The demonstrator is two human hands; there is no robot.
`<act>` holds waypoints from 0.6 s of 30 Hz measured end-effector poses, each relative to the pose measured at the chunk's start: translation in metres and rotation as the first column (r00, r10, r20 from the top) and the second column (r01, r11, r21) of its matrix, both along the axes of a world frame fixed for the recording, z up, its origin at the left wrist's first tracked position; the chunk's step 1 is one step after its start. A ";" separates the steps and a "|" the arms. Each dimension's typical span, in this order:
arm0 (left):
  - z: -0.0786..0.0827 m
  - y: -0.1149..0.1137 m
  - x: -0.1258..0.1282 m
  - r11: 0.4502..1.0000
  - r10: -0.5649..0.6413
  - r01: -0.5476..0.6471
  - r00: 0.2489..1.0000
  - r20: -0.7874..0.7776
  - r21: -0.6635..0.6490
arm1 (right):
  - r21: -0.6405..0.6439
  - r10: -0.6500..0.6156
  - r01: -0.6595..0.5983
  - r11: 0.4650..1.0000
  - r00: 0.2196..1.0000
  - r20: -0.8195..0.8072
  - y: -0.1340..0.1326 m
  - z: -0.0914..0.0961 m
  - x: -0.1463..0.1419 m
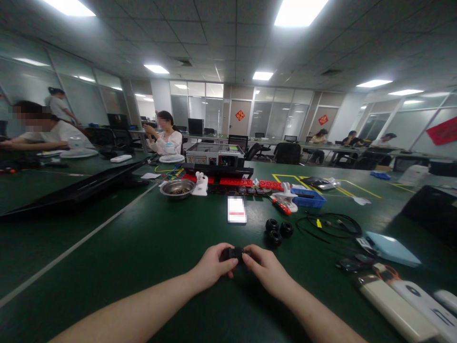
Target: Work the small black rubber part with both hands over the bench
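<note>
Both of my hands are together over the green table, gripping a small black cylindrical part [234, 253] from its two sides. My left hand [217, 261] is closed on its left end, thumb in front. On the other end, the thumb and fingers of my right hand [259, 261] pinch it. Fingers cover much of the part, so its exact kind cannot be made out. Just beyond my right hand stand three black round parts [274, 237] in a tight group. Farther ahead lies a phone [237, 209] with a lit screen.
A metal bowl [177, 188], white stands, a red-handled screwdriver [282, 206] and a blue tray [307, 198] lie ahead. To the right are coiled black cables [335, 224], a light blue box [393, 248] and a cream power bank [396, 307]. A black monitor [78, 190] lies left; people sit beyond.
</note>
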State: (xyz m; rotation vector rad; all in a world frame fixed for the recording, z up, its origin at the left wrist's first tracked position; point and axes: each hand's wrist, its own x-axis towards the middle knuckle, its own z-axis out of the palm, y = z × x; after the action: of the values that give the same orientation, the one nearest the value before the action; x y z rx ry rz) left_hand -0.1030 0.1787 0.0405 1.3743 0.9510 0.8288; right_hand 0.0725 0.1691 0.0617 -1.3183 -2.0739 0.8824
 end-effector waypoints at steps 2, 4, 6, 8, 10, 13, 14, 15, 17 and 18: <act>-0.001 -0.001 0.001 1.000 0.004 -0.004 0.999 0.035 0.015 | -0.017 -0.002 0.002 1.000 1.000 -0.007 0.002 -0.003 0.000; -0.003 -0.001 0.001 1.000 -0.001 0.000 0.999 0.046 0.017 | -0.020 0.013 -0.013 1.000 1.000 -0.010 0.003 -0.005 0.000; -0.005 0.000 0.001 1.000 -0.012 0.012 1.000 0.027 0.008 | 0.004 0.042 -0.042 0.999 0.999 -0.018 0.003 -0.005 0.000; -0.006 0.001 0.001 1.000 -0.025 0.025 1.000 0.000 -0.011 | 0.031 0.062 -0.062 0.998 0.998 -0.019 0.002 -0.003 0.000; -0.007 0.003 0.000 0.999 -0.028 0.028 1.000 -0.010 -0.035 | 0.043 0.071 -0.070 0.997 0.997 -0.022 0.000 0.000 0.000; -0.007 0.004 -0.001 0.998 -0.029 0.030 1.000 0.007 -0.056 | 0.050 0.091 -0.090 0.995 0.995 -0.026 -0.001 0.002 0.000; -0.007 0.004 -0.001 0.998 -0.026 0.027 1.000 0.014 -0.058 | 0.058 0.093 -0.091 0.994 0.995 -0.023 -0.001 0.002 0.000; -0.007 0.004 -0.001 0.998 -0.022 0.023 1.000 0.019 -0.055 | 0.067 0.089 -0.087 0.994 0.996 -0.016 -0.002 0.002 0.000; -0.006 0.004 -0.001 1.000 -0.008 0.008 1.000 0.019 -0.027 | 0.080 0.066 -0.066 0.995 0.998 -0.002 -0.002 0.001 0.001; -0.005 0.003 -0.001 1.000 0.000 0.001 1.000 0.021 -0.005 | 0.079 0.054 -0.054 0.995 0.999 0.000 -0.001 0.001 0.001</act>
State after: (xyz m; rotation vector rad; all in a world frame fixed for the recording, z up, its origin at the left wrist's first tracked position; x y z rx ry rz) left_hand -0.1044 0.1819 0.0351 1.3594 0.9358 0.8388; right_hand 0.0733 0.1676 0.0623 -1.2252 -2.1297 0.8156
